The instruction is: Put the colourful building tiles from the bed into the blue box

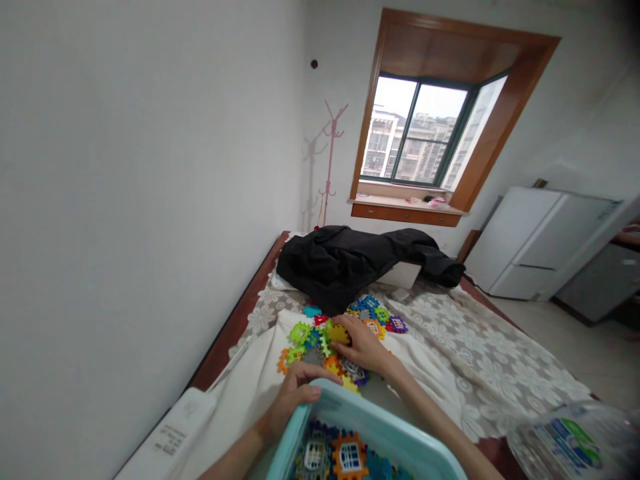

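**Pale-blue tub with pieces in it, plus a whole pile outside**

So, the gear-edged plastic pieces are split between two spots. A batch of pieces in the tub (349,457) can be seen at the bottom of the frame, including an orange one and a grey one with window-style inserts. How full the tub (373,419) is can't really be told, since its near end is cut off. A loose, mixed-colour pile (300,333) is left on the white cloth (265,373) spread over the bed, just beyond the tub, so nothing looks finished: both spots are well stocked. No built shape can be made out, and whether any of the pieces are locked together can't be told.

As for the hands, the tub's far left corner is gripped by the left hand (299,395), with the thumb over the rim. A yellow piece (339,334) at the pile seems to be pinched by the right hand (364,343); whether it's lifted clear can't be judged.
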{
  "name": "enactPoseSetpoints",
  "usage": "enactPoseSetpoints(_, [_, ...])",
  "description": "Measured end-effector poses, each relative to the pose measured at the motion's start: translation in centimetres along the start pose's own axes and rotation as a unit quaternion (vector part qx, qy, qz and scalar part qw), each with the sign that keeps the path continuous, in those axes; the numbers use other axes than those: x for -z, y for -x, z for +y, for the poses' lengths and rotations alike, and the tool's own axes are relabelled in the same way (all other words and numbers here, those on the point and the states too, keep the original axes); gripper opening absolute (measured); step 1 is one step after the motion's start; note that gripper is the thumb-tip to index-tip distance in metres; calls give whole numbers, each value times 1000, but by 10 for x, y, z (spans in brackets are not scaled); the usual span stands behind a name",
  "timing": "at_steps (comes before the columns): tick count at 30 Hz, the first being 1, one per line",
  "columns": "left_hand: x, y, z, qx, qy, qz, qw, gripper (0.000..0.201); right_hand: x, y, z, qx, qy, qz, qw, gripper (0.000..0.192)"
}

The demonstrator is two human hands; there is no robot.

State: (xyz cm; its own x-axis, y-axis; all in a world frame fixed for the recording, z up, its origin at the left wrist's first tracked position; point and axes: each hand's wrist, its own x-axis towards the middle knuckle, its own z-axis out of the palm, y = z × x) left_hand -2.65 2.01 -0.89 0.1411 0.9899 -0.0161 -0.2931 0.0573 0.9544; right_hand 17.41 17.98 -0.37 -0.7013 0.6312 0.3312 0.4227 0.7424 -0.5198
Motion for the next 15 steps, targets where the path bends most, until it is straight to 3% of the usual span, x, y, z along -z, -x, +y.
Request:
enactPoseSetpoints(5, [5,-3,-4,3,-6,-11,1000,41,3,0,7,-17,-16,-11,1000,38])
enactPoseSetpoints(8, [5,-2,-2,5,-7,-11,1000,43,6,-1,13,-23,-86,16,996,33])
enactPoseSetpoints(12, [4,-2,2,11,-17,-23,1000,43,12,-5,22,-70,-206,98,971,14])
enactPoseSetpoints(15, [5,-3,0,1,-26,-3,1000,41,19,-8,25,-120,-290,132,940,18])
